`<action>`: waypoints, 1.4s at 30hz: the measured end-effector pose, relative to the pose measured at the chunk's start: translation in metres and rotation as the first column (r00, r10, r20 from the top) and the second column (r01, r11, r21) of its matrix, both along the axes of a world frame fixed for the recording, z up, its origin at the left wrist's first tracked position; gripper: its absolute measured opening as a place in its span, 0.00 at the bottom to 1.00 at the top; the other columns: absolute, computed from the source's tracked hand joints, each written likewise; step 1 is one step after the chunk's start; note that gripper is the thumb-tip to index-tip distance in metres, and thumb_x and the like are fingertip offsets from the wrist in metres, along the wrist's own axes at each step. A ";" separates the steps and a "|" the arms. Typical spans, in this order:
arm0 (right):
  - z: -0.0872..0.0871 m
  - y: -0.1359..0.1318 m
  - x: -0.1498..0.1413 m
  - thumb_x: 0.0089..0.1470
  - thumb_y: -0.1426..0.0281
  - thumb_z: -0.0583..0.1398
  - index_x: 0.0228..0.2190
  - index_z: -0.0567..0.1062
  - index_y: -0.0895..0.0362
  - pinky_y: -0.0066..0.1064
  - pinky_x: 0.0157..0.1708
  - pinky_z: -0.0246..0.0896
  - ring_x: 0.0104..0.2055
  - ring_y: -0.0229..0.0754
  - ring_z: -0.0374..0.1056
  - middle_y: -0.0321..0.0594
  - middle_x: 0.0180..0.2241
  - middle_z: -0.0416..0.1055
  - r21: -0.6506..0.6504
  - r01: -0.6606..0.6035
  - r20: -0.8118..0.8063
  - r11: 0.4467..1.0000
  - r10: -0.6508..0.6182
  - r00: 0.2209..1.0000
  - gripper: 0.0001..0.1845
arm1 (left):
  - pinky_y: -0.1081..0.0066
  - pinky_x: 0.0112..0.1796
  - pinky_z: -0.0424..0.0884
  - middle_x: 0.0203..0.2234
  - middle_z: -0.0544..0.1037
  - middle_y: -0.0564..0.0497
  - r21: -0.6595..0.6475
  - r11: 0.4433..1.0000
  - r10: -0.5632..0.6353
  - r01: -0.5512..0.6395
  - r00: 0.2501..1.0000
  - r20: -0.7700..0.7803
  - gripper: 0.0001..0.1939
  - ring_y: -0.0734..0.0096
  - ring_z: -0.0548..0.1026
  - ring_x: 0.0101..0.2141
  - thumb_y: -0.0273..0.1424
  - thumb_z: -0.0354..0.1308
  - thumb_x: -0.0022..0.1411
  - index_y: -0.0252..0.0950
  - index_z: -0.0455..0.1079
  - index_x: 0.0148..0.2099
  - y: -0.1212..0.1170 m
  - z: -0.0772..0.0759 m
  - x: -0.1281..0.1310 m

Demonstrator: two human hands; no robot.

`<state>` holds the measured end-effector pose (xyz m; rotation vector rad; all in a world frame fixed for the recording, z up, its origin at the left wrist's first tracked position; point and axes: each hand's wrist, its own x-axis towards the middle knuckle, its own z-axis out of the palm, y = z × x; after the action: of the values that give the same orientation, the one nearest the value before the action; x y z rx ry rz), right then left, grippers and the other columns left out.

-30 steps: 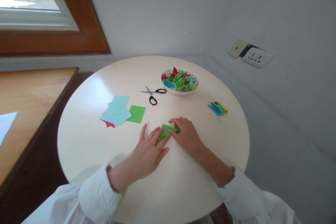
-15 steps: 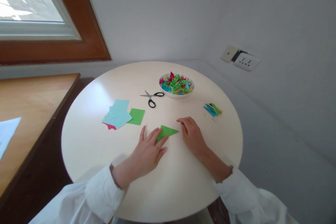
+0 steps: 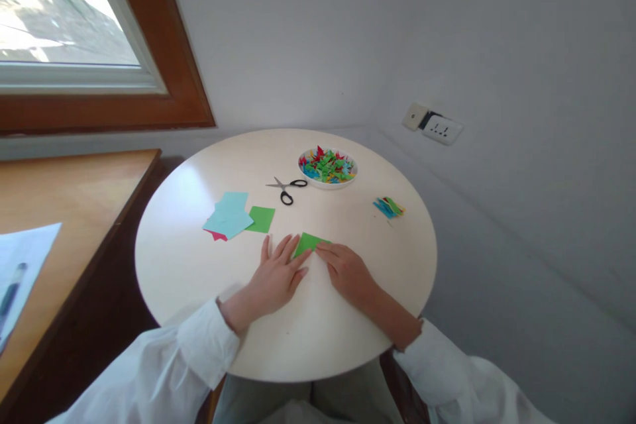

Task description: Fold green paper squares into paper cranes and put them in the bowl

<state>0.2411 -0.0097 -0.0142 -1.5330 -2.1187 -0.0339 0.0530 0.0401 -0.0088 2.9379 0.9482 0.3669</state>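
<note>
On the white table, a folded piece of green paper [image 3: 309,242] lies flat between my two hands. My left hand [image 3: 273,281] rests on its left part, palm down with fingers spread. From the other side, my right hand [image 3: 350,273] presses its outstretched fingertips onto the paper's right end and covers that tip. Just beyond my left hand is a flat green paper square [image 3: 261,219]. Partly over that square lie light blue sheets [image 3: 228,215], with a bit of pink paper [image 3: 217,236] showing below them.
Open scissors [image 3: 285,188] with black handles lie near the middle. Behind them stands a white bowl [image 3: 332,186] full of small coloured paper pieces. Coloured paper strips [image 3: 389,207] are heaped at the right. A wooden table [image 3: 94,192] with a sheet and pen stands at left.
My right hand has moved left, from beside the folded green paper onto its right end. My left hand stays on the paper. The view has shifted slightly.
</note>
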 end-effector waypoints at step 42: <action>-0.002 0.007 0.000 0.54 0.76 0.52 0.37 0.74 0.60 0.40 0.49 0.52 0.49 0.46 0.63 0.48 0.45 0.71 0.072 0.280 0.023 0.957 -0.282 0.959 0.13 | 0.54 0.55 0.54 0.52 0.69 0.42 0.071 0.995 0.059 -0.069 0.989 0.136 0.18 0.60 0.64 0.53 0.29 0.41 0.64 0.30 0.66 0.51 -0.015 -0.011 -0.008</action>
<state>0.2407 -0.0029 -0.0159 -1.7910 -1.8868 -0.2301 0.0452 0.0254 -0.0194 2.9098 1.0345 0.6076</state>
